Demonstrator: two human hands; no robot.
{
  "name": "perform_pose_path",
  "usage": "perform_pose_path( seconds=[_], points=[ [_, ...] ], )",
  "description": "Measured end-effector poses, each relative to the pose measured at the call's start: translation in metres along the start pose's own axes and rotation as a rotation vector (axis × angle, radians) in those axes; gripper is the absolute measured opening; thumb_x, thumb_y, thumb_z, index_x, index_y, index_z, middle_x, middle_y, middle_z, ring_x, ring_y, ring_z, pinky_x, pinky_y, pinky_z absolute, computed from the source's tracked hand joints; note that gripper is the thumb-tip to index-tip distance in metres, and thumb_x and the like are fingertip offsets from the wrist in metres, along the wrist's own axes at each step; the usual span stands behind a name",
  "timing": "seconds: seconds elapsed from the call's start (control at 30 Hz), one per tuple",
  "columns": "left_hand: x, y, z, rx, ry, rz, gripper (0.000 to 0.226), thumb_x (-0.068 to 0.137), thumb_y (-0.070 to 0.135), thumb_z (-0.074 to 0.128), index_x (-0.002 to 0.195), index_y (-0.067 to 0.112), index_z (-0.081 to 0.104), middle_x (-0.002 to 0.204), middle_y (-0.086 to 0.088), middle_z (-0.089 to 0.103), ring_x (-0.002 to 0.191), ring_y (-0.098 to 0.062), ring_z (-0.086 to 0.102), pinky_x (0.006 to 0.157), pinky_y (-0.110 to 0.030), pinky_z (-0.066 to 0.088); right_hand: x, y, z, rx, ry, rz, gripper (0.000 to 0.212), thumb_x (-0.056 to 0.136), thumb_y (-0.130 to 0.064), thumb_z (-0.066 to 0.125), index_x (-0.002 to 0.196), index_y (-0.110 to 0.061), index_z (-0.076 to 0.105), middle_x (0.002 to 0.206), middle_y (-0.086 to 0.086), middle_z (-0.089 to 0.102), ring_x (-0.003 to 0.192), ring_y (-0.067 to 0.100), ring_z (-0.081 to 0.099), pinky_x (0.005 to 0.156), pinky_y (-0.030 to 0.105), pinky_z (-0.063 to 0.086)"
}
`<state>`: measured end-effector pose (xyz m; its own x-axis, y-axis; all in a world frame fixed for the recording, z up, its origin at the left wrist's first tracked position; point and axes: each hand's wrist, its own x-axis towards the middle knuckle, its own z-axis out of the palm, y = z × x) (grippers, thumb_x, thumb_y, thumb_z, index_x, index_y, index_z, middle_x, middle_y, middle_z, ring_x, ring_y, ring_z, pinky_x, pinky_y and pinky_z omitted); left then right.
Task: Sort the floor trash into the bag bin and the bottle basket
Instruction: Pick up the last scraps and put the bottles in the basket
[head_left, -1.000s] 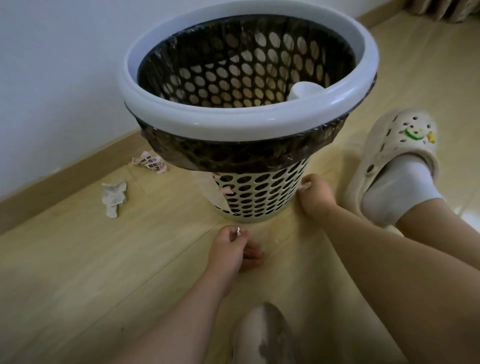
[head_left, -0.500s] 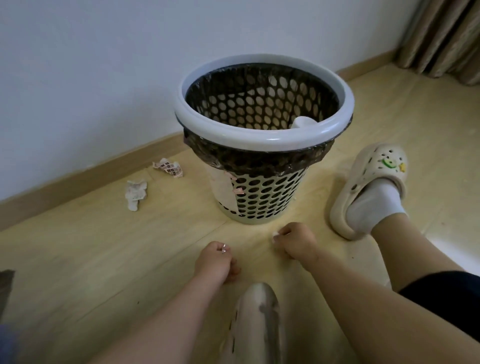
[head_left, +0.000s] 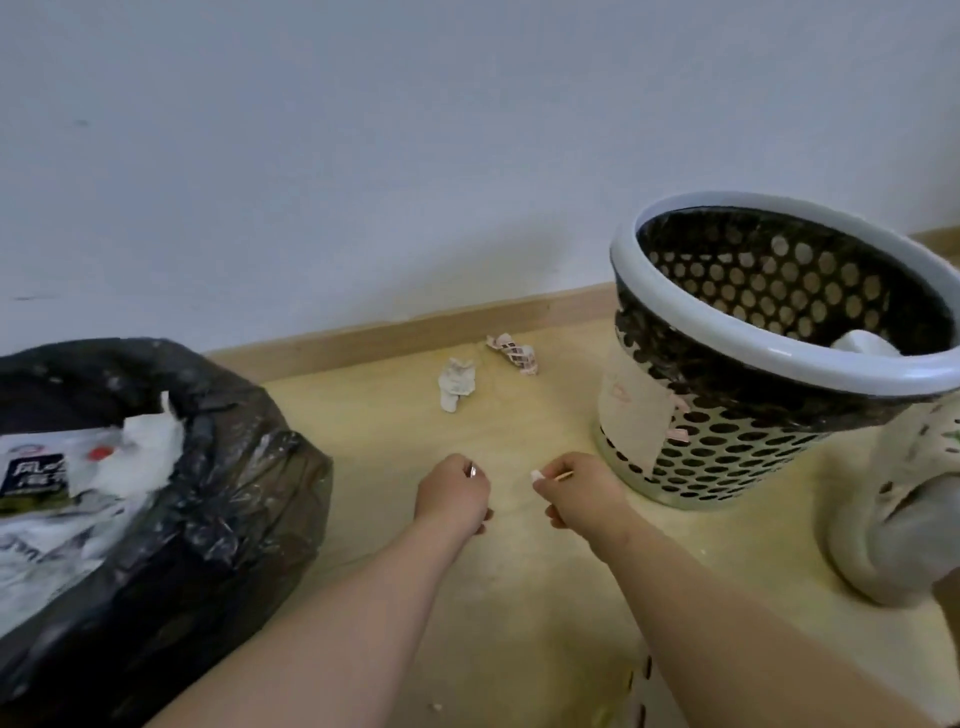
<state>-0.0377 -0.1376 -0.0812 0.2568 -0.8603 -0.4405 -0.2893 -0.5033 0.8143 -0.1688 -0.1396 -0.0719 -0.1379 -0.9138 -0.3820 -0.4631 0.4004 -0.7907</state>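
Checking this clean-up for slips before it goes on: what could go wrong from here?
1. The left hand pinches a tiny silvery scrap and the right hand a thin tan stick; such small bits could slip out before reaching the black plastic trash bag.
2. The perforated cream basket stands nearest the right hand, so the stick might wrongly land there.
3. The crumpled white tissue and pink-patterned wrapper by the baseboard could be overlooked.

Both forearms (head_left: 322, 623) are bare. A finger of the left hand (head_left: 452, 493) carries what looks like a thin silvery ring (head_left: 472, 471). The right foot wears a white sock (head_left: 914, 525) inside a cream clog (head_left: 906, 452) punched with holes, with a small green decoration (head_left: 951, 434) on top.
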Motion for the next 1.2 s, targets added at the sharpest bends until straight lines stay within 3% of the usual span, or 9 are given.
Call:
perform_pose_path(
  seconds=[0.17, 0.4, 0.67, 0.77, 0.83, 0.9, 1.0, 1.1, 1.2],
  points=[
    [0.049, -0.005, -0.008, 0.158, 0.096, 0.082, 0.025, 0.091, 0.008, 0.037, 0.095, 0.018, 0.060, 0.107, -0.011, 0.059, 0.095, -0.031, 0.062, 0.071, -0.030, 0.045, 0.043, -0.007, 0.035, -0.029, 0.077, -0.056, 0.013, 0.089, -0.025, 0.061, 0.083, -0.014, 0.057, 0.072, -0.001, 0.057, 0.072, 0.022, 0.059, 0.073, 0.035, 0.052],
    [0.126, 0.009, 0.003, 0.452, 0.281, 0.439, 0.031, 0.096, 0.018, 0.044, 0.121, 0.024, 0.062, 0.130, -0.004, 0.048, 0.120, -0.026, 0.043, 0.096, -0.032, 0.038, 0.115, -0.019, 0.037, -0.082, 0.233, -0.153, 0.008, 0.093, -0.026, 0.055, 0.087, -0.020, 0.054, 0.070, -0.010, 0.052, 0.071, 0.014, 0.052, 0.056, 0.024, 0.036],
    [0.198, 0.008, 0.011, 0.501, 0.158, 0.490, 0.051, 0.089, 0.037, 0.034, 0.139, 0.035, 0.041, 0.156, 0.002, 0.019, 0.140, -0.022, 0.023, 0.111, -0.033, 0.020, 0.197, -0.032, 0.045, -0.228, 0.264, -0.162, 0.034, 0.087, -0.021, 0.059, 0.120, -0.016, 0.056, 0.110, 0.005, 0.052, 0.101, 0.021, 0.053, 0.081, 0.026, 0.040],
    [0.200, 0.009, 0.012, 0.456, 0.201, 0.554, 0.081, 0.064, 0.050, 0.014, 0.138, 0.034, 0.042, 0.157, 0.001, 0.020, 0.142, -0.024, 0.022, 0.112, -0.037, 0.020, 0.205, -0.028, 0.049, -0.358, 0.372, -0.202, 0.062, 0.083, -0.029, 0.060, 0.140, -0.026, 0.036, 0.143, 0.004, 0.030, 0.128, 0.024, 0.034, 0.104, 0.033, 0.030],
    [0.202, 0.007, 0.016, 0.614, 0.159, 0.574, 0.082, 0.062, 0.052, 0.010, 0.140, 0.043, 0.035, 0.158, 0.008, 0.014, 0.144, -0.019, 0.015, 0.113, -0.036, 0.016, 0.212, -0.030, 0.052, -0.464, 0.356, -0.263, 0.070, 0.084, -0.036, 0.058, 0.145, -0.035, 0.024, 0.155, 0.000, 0.013, 0.137, 0.026, 0.021, 0.110, 0.037, 0.021],
    [0.203, 0.002, 0.017, 0.799, 0.171, 0.629, 0.069, 0.070, 0.051, 0.018, 0.134, 0.045, 0.043, 0.153, 0.005, 0.030, 0.139, -0.022, 0.032, 0.108, -0.041, 0.028, 0.220, -0.031, 0.056, -0.617, 0.256, -0.302, 0.068, 0.088, -0.044, 0.051, 0.146, -0.039, 0.018, 0.158, -0.003, 0.004, 0.141, 0.027, 0.014, 0.113, 0.039, 0.016],
    [0.209, -0.003, 0.016, 0.926, 0.253, 0.707, 0.041, 0.078, 0.041, 0.038, 0.104, 0.034, 0.069, 0.120, -0.004, 0.065, 0.105, -0.027, 0.064, 0.084, -0.041, 0.051, 0.228, -0.023, 0.063, -0.802, 0.243, -0.357, 0.047, 0.094, -0.042, 0.043, 0.140, -0.032, 0.038, 0.151, 0.000, 0.029, 0.135, 0.030, 0.027, 0.107, 0.040, 0.023],
    [0.202, -0.012, 0.012, 0.829, 0.331, 0.706, 0.034, 0.080, 0.031, 0.042, 0.093, 0.018, 0.071, 0.096, -0.008, 0.067, 0.085, -0.031, 0.065, 0.070, -0.037, 0.052, 0.212, -0.010, 0.071, -0.725, 0.506, -0.488, 0.019, 0.080, -0.020, 0.068, 0.097, -0.012, 0.068, 0.100, 0.012, 0.065, 0.087, 0.037, 0.057, 0.072, 0.039, 0.045],
    [0.187, -0.017, 0.003, 0.800, 0.343, 0.672, 0.010, 0.080, 0.020, 0.063, 0.084, 0.012, 0.067, 0.081, -0.013, 0.062, 0.072, -0.034, 0.059, 0.060, -0.035, 0.047, 0.189, 0.000, 0.075, -0.775, 0.522, -0.535, 0.017, 0.070, -0.015, 0.078, 0.079, -0.007, 0.066, 0.074, 0.013, 0.063, 0.060, 0.031, 0.055, 0.050, 0.032, 0.045]
  ],
)
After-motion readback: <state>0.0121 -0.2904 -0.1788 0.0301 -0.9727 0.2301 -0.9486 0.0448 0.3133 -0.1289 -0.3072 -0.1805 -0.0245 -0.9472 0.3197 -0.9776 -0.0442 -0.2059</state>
